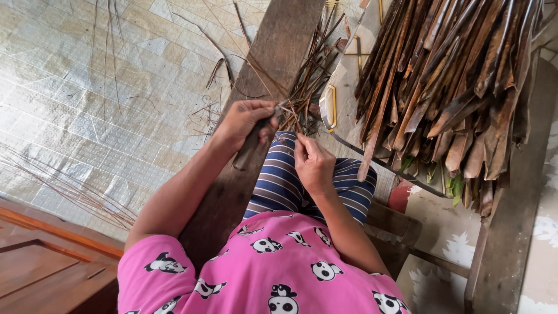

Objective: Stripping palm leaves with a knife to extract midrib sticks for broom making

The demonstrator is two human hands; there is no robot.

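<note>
My left hand (pixel 244 121) is closed around a dark knife handle (pixel 249 152), held over a long wooden plank (pixel 279 40) that runs away from my lap. My right hand (pixel 313 163) rests on my striped knee and pinches a thin brown leaf strip (pixel 289 114). The strip's other end meets the knife near my left hand. A heap of thin brown ribs and shavings (pixel 311 75) lies on the plank just beyond both hands.
A big bundle of dried brown leaves (pixel 447 87) is stacked on the right. Thin sticks (pixel 70 195) lie on the woven mat (pixel 87 87) to the left. A wooden panel (pixel 40 267) fills the lower left corner, and a dark beam (pixel 511 221) runs along the right.
</note>
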